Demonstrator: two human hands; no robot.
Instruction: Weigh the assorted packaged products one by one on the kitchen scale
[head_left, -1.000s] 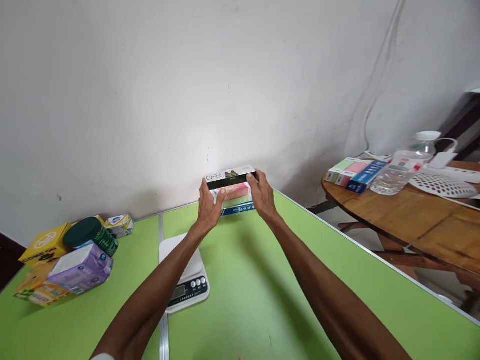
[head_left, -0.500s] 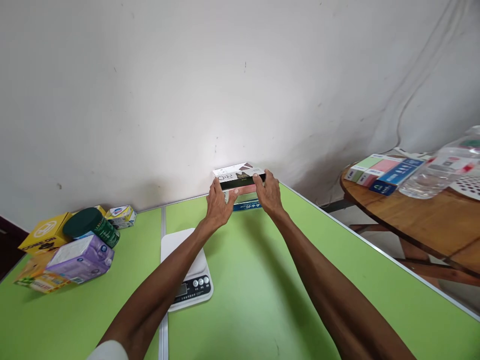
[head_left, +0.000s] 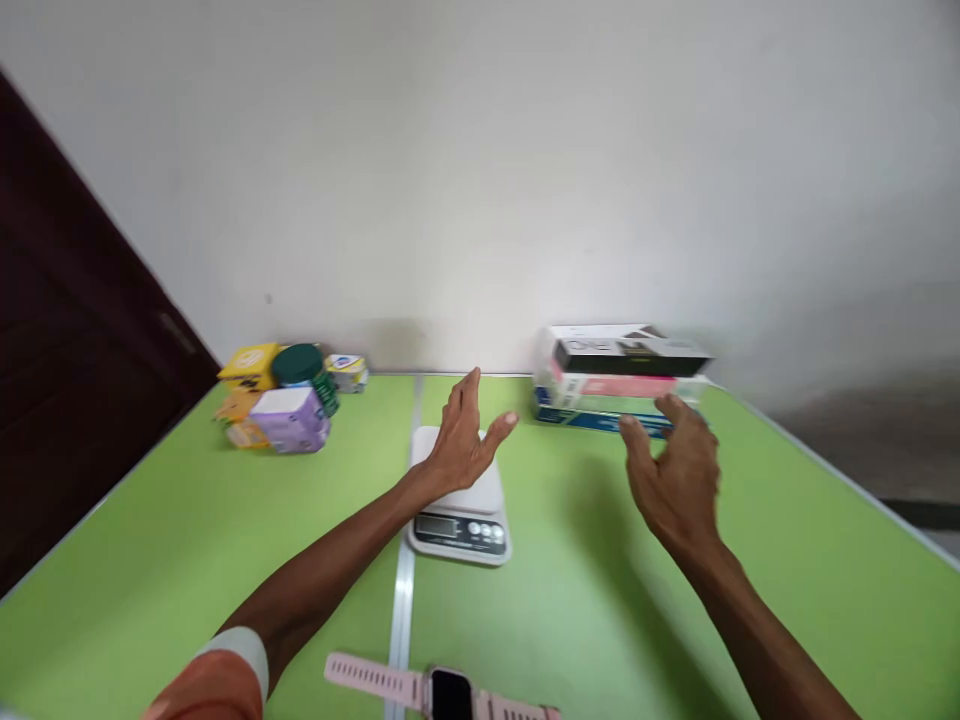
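My left hand (head_left: 465, 440) hovers over the white kitchen scale (head_left: 480, 495), fingers stretched and thumb apart, holding nothing. In front of the stacked boxes is my right hand (head_left: 675, 470), also spread and free of any object. The stack stands by the wall at the table's far right: a black-and-white box (head_left: 634, 355) lies on top, a pink-and-green box (head_left: 607, 388) beneath it, and a blue box (head_left: 592, 415) at the bottom. Part of the stack's right end is hidden behind my right hand. The scale's display and buttons face me.
On the far left cluster a yellow box (head_left: 251, 365), a green-lidded jar (head_left: 300, 370), a purple carton (head_left: 291, 420), an orange pack (head_left: 244, 418) and a small yellow-white box (head_left: 347, 372). A smartwatch with a pink strap (head_left: 375, 677) lies at the near edge of the green table (head_left: 300, 540).
Both hands have let go of the black-and-white box, which now rests on the stack. They have drawn back and apart. My view has swung left, bringing the smartwatch into sight.
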